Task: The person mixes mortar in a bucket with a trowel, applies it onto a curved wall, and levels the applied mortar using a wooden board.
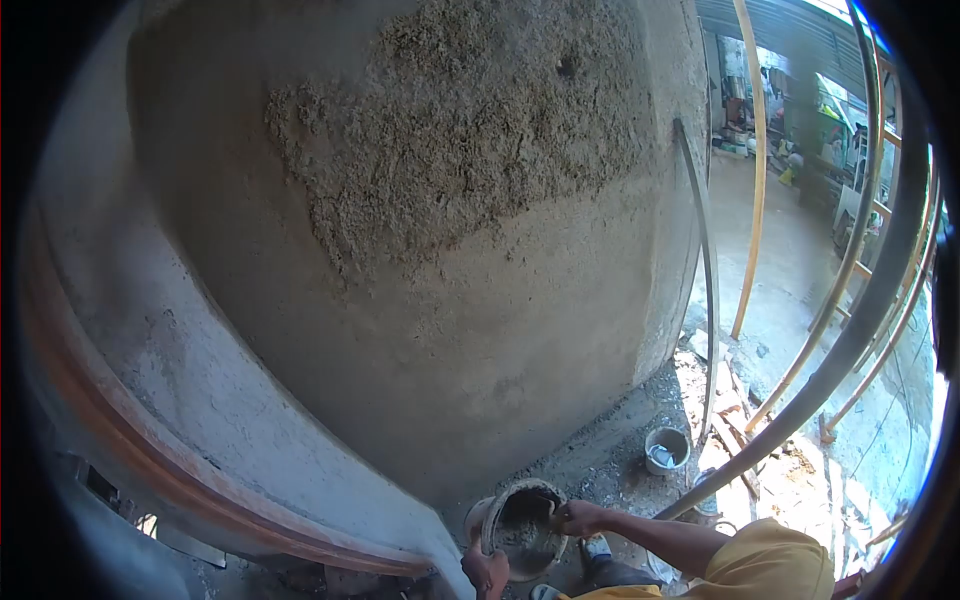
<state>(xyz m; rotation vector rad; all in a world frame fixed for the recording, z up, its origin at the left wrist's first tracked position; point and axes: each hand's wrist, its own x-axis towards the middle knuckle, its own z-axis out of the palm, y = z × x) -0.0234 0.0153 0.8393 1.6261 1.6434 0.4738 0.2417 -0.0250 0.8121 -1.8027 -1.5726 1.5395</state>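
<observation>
Low in the head view, a round bucket with a crusted rim stands near the foot of the wall. Wet grey mortar lies inside it. My left hand is closed on the bucket's near left side. At the right of the rim is my right hand, its fingers closed; whether they grip the rim or a small tool's handle, I cannot tell. Above, the wall carries a rough, lumpy mortar patch over a smoother grey surface.
A smaller bucket with something pale inside stands to the right. Bent-looking poles and a thick dark pole rise on the right. Rubble and wood scraps lie beneath them. A pale ledge slants along the left.
</observation>
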